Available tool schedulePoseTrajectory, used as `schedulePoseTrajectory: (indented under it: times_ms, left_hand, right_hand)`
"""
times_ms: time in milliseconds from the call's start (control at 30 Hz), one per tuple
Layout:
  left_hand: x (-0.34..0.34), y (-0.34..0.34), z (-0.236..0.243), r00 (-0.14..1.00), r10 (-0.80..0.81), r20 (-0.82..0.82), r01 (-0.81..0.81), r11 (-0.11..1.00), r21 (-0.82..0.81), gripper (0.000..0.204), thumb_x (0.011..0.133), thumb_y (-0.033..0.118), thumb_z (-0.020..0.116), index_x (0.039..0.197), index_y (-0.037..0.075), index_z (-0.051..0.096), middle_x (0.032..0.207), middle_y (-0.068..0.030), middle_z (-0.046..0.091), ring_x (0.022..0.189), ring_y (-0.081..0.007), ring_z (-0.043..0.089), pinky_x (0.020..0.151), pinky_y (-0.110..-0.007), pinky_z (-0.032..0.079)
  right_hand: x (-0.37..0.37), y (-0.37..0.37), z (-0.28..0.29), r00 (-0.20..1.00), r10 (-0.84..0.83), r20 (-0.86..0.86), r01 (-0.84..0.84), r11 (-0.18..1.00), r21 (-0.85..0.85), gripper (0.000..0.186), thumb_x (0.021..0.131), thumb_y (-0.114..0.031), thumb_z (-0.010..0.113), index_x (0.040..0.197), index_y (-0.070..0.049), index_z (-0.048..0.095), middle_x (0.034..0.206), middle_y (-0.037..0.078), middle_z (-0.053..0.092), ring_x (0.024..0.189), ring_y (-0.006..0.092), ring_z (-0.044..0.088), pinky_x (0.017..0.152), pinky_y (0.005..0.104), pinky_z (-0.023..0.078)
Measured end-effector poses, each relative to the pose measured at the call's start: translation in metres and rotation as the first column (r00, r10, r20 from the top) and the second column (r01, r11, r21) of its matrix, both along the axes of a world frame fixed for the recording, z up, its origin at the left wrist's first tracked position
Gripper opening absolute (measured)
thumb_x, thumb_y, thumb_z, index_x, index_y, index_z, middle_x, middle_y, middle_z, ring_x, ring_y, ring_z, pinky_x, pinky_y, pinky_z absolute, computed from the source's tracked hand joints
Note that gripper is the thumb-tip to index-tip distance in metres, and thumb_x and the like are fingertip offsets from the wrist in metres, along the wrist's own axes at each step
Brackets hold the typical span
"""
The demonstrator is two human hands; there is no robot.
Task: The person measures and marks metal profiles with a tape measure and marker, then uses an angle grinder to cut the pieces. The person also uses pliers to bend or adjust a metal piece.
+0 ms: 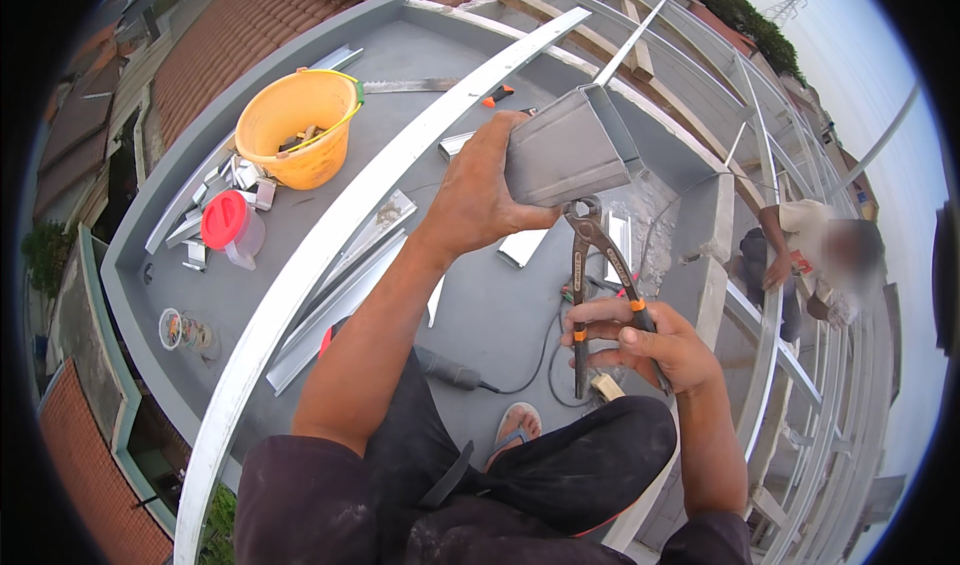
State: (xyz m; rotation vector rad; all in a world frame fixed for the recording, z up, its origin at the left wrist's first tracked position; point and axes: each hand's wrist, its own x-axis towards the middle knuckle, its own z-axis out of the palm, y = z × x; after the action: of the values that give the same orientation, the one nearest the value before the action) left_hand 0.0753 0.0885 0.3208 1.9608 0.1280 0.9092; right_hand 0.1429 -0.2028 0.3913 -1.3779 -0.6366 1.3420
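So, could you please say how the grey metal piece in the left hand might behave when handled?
The grey metal piece is probably light for its size, since its walls look thin at the end. It may resist bending, given the lengthwise creases, but its smooth sides could slip.

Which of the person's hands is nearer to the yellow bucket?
Left. The left hand, gripping a metal channel, is right of the bucket; the right hand, holding pincers, is lower and farther right.

A dark short-sleeved shirt [305,500] is worn with dusty black trousers [580,455] and a grey-blue thong sandal [514,436]
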Motion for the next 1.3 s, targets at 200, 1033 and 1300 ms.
schedulePoseTrajectory:
  times_ms: [200,1033,1300]
  left_hand:
    - [-0.007,0.004,-0.001,0.997,-0.007,0.075,0.008,1.0,-0.02,0.092,0.062,0.031,0.096,0.139,0.006,0.052,0.124,-0.0203,0.067,0.116,-0.0393,0.065,0.101,-0.048,0.052]
    - [0.014,-0.003,-0.034,0.903,0.309,-0.3,-0.3,0.951,0.077,0.104,0.055,0.046,0.101,0.131,-0.007,0.054,0.123,-0.0247,0.065,0.12,-0.0394,0.064,0.103,-0.049,0.048]
    - [0.04,0.023,-0.072,0.884,0.421,-0.206,-0.389,0.904,0.179,0.106,0.047,0.047,0.104,0.126,-0.007,0.058,0.121,-0.0229,0.067,0.116,-0.039,0.066,0.103,-0.047,0.048]
  right_hand:
    - [0.0,0.003,-0.006,0.999,-0.034,0.016,0.034,0.999,0.02,0.071,0.1,-0.039,0.076,0.143,0.014,0.058,0.137,0.029,0.06,0.132,0.0417,0.062,0.103,0.0637,0.055]
    - [0.031,0.041,-0.016,-0.199,0.514,0.835,0.213,0.854,-0.475,0.079,0.108,-0.024,0.064,0.17,0.0,0.021,0.158,0.03,0.049,0.138,0.049,0.056,0.116,0.0672,0.044]
    - [0.051,0.064,-0.068,0.654,-0.014,0.756,0.106,0.992,-0.074,0.012,0.101,-0.003,0.063,0.111,0.002,0.061,0.109,0.013,0.066,0.105,0.025,0.065,0.098,0.0417,0.05]
